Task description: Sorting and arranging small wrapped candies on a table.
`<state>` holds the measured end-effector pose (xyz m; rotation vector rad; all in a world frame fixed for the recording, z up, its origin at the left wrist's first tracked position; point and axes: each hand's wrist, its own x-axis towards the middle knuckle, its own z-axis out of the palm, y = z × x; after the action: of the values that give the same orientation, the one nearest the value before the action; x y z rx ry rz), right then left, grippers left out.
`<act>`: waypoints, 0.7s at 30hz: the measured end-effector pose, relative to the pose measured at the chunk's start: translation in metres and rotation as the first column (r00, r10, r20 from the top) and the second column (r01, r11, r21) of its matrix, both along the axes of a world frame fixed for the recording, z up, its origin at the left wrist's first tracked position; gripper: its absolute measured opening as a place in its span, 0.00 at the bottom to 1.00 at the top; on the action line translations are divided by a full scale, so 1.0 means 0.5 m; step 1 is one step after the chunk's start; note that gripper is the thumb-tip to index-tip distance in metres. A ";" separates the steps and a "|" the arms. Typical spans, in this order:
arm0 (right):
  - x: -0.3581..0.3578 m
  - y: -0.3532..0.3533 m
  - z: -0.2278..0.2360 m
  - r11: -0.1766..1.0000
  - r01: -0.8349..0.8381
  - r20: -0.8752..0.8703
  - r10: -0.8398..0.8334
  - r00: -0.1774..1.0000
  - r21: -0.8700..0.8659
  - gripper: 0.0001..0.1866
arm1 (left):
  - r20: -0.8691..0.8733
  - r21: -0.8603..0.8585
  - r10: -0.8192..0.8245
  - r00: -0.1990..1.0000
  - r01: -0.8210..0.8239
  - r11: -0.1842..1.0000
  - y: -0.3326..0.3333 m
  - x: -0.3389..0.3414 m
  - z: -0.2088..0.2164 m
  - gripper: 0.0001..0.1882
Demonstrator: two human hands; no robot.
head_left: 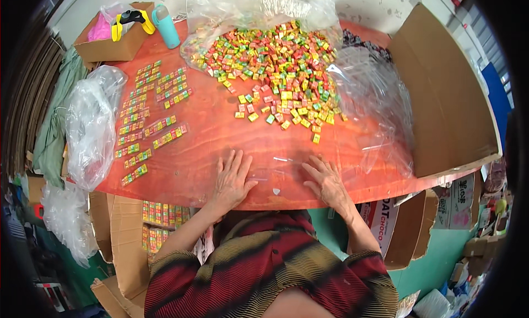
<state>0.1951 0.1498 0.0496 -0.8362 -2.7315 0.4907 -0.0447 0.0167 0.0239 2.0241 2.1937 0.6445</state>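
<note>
My left hand (232, 179) rests on the red tabletop (209, 130) near its front edge, fingers stretched out and holding nothing. To its right, my right hand (326, 181) also lies on the table with its fingers apart. Beyond both hands, a big heap of small colourful boxes (286, 64) in yellow, red and green spills out of a clear plastic bag (209, 20). Small strips of clear film (283, 159) lie between the hands. Several neat rows of the same little boxes (132, 119) are laid out on the left side of the table.
A cardboard box (107, 49) and a turquoise bottle (165, 27) stand at the back left. Clear plastic (93, 125) hangs over the left edge. A tall cardboard box (441, 92) and crumpled plastic (374, 92) take up the right. Below, an open carton (129, 246) holds more packed rows.
</note>
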 end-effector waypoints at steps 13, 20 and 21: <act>-0.275 0.468 0.079 0.999 -0.011 -0.263 0.023 0.964 0.050 0.21 | 0.040 0.183 0.095 0.995 -0.101 0.978 0.426 -0.279 0.058 0.28; -0.361 0.683 0.042 0.993 0.063 0.031 -0.067 0.997 0.104 0.30 | -0.160 -0.208 0.240 0.958 -0.270 0.940 0.610 -0.433 0.051 0.33; -0.371 0.709 0.029 0.993 0.072 0.039 -0.076 0.996 0.091 0.30 | -0.156 -0.224 0.228 0.961 -0.259 0.940 0.634 -0.446 0.039 0.33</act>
<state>0.0098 0.5042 0.0642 -0.9311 -2.7264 0.3372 -0.2676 0.3338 0.0436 1.7340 2.4820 0.2514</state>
